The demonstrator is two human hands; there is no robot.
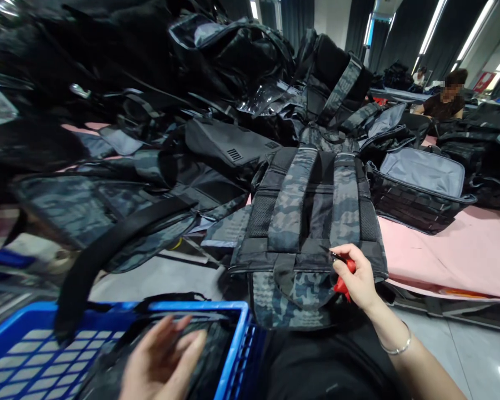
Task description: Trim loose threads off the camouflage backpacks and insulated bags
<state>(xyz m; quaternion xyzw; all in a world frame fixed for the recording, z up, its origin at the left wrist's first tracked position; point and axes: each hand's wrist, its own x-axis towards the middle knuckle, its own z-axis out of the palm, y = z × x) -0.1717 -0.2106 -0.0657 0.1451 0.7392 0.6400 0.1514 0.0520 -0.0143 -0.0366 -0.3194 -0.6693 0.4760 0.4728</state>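
Note:
A camouflage backpack (287,222) lies in front of me with its back panel and two shoulder straps facing up. Over its lower right part is my right hand (357,278), closed around a small dark pointed tool with red wrapping (345,282). The tool's thin tip points left, close to the black fabric; I cannot tell if it touches. My left hand (160,355), slightly blurred, hovers over the blue plastic basket (237,333) with fingers apart and nothing in them. Dark bags (210,333) sit in the basket below it.
A long black strap (120,239) hangs over the basket's rim. Camouflage bag pieces (75,205) spread to the left, and dark bags (233,55) pile up behind. An uncovered box-shaped bag (416,189) stands on the pink tabletop (454,250). A person (445,100) is at the far right.

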